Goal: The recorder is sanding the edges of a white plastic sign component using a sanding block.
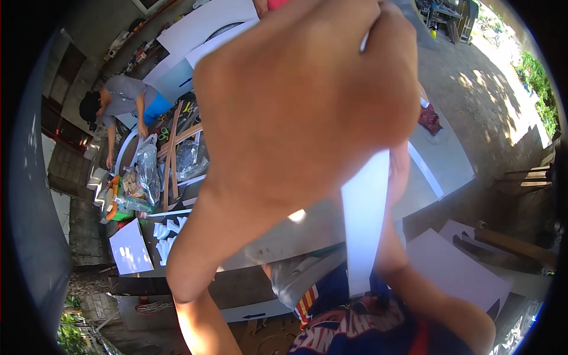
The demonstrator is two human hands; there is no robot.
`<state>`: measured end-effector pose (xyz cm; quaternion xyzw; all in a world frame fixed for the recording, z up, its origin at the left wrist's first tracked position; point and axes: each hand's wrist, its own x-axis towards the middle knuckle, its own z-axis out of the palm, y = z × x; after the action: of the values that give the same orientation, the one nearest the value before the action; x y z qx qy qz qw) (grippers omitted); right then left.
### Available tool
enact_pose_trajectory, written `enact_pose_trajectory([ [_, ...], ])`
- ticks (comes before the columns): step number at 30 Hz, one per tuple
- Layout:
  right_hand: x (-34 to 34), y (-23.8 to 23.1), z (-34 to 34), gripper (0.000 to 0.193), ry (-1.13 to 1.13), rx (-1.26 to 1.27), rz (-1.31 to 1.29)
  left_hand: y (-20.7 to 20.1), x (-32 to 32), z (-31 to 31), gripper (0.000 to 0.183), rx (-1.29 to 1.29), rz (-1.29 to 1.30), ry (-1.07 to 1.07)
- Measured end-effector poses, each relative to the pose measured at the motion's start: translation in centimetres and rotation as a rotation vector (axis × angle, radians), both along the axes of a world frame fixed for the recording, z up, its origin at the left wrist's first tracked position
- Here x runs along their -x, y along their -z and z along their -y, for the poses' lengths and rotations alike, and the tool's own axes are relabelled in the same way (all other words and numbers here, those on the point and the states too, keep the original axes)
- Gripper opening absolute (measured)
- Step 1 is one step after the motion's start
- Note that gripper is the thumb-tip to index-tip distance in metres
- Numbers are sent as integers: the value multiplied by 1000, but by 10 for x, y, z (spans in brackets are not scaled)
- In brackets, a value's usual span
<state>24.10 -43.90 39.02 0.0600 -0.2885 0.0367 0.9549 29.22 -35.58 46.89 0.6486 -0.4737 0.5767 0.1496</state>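
Left hand (307,112) is eating up most of my view from the centre to 12 o'clock, back of it toward me, knuckles curled over. The right hand (401,170) is mostly tucked behind it at 3 o'clock, so I can't tell how its fingers sit. A white strip (365,213) pokes out from under the left hand around 4 o'clock, running down to the dark shirt (367,322) at 5. Can't say which hand is actually pinching it, since the fingertips are hidden.

On the grey bench (452,163) at 3 o'clock I've got another pale strip (426,170), with a dark red cloth (431,120) at 2. Over at 10, a co-worker (124,97) bends over the clutter, near green scissors (164,134) and brown slats (172,157). White panel (131,249) sits at 8.
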Motion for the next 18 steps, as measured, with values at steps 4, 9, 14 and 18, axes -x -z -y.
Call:
enact_pose_trajectory([
  [4, -6, 8, 2, 69, 104, 78, 106, -15, -9, -5, 16, -8, -16, -11],
  [9, -17, 17, 0, 72, 36, -14, 435, 1, 14, -5, 17, -93, -51, 3],
  [14, 10, 4, 16, 76, -70, -74, 89, 32, 57, -9, 18, -285, -109, -3],
  [18, 10, -2, 16, 84, -12, 0, 244, 46, 93, -26, 19, -453, -155, 48],
])
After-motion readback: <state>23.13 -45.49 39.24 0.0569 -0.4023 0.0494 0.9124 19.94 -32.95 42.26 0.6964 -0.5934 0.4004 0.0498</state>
